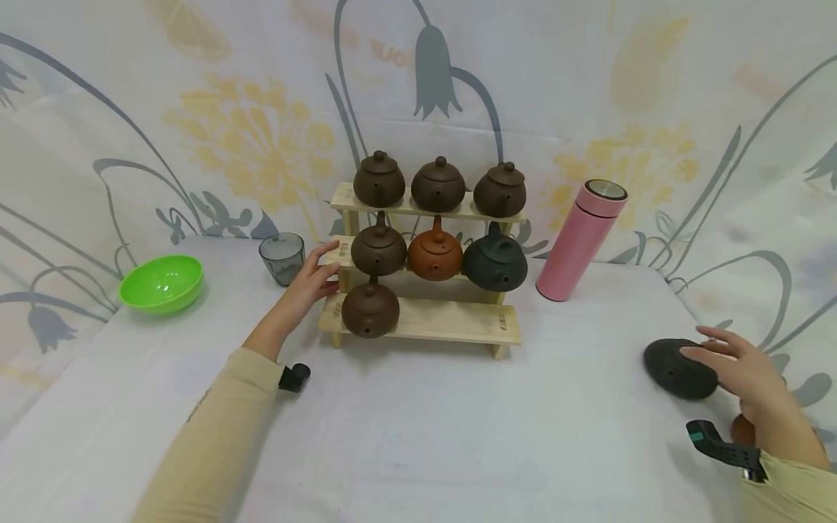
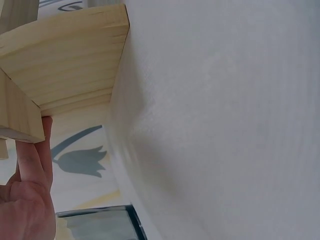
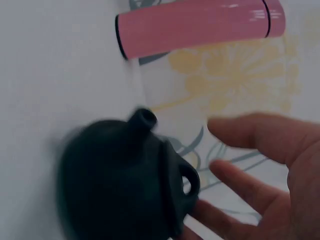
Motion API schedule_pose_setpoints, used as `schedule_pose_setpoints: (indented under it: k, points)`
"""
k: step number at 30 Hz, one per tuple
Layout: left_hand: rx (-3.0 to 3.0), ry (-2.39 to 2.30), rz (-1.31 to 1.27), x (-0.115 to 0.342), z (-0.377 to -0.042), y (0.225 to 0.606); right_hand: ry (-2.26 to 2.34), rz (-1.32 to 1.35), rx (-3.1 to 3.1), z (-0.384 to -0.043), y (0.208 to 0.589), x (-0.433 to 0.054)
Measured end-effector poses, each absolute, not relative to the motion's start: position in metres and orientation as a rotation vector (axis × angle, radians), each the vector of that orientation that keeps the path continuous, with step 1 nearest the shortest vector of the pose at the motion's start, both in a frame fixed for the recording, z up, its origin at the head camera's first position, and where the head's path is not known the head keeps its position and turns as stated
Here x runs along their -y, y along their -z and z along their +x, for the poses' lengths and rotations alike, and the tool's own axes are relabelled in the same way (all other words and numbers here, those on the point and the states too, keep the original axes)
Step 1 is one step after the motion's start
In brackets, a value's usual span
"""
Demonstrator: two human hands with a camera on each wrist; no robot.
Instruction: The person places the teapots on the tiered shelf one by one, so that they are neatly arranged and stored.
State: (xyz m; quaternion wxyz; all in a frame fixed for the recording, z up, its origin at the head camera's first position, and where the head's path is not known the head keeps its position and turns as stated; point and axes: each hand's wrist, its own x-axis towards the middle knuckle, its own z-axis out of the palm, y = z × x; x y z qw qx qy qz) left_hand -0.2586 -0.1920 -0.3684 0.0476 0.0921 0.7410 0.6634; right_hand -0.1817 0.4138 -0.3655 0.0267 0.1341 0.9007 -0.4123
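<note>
A three-tier wooden stand (image 1: 451,319) holds small clay teapots. Three brown teapots (image 1: 438,185) line its top tier. On the middle tier sit a brown teapot (image 1: 378,249), a reddish-orange teapot (image 1: 434,254) and a dark green-black teapot (image 1: 495,263); another brown teapot (image 1: 370,311) is at the bottom tier's left. My left hand (image 1: 312,280) touches the stand's left side with extended fingers (image 2: 31,165). At the far right, my right hand (image 1: 745,367) is spread over a dark teapot (image 1: 676,370) on the table. In the right wrist view, thumb and fingers stand apart beside its looped lid knob (image 3: 189,182).
A pink flask (image 1: 578,247) stands right of the stand. To the left are a grey glass (image 1: 282,260) and a green bowl (image 1: 162,285). A reddish-brown object (image 1: 742,431) is partly hidden by my right wrist. Patterned cloth (image 1: 261,145) hangs behind the white table.
</note>
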Motion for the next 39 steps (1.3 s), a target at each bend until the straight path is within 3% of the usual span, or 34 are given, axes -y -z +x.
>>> schedule_pose_setpoints:
  k: [3, 6, 12, 19, 31, 39]
  points:
    - [-2.253, -2.031, 0.287, 0.192, -0.258, 0.368, 1.237, 0.057, -2.709, -0.182, 0.366, -0.399]
    - [-2.251, -2.034, 0.29, 0.191, -0.257, 0.369, 1.199, -0.097, -2.659, -0.181, 0.366, -0.374]
    - [-2.24, -2.048, 0.285, 0.191, -0.258, 0.369, 0.98, -0.215, -2.772, -0.187, 0.37, -0.335]
    - [-2.231, -2.05, 0.286, 0.189, -0.257, 0.368, 1.146, -0.216, -2.687, -0.183, 0.357, -0.298]
    - [-2.249, -2.037, 0.281, 0.19, -0.258, 0.367, 1.187, -0.819, -2.701, -0.164, 0.327, -0.214]
    - [-2.248, -2.043, 0.263, 0.191, -0.258, 0.368, 1.119, -0.963, -2.665, -0.175, 0.33, -0.168]
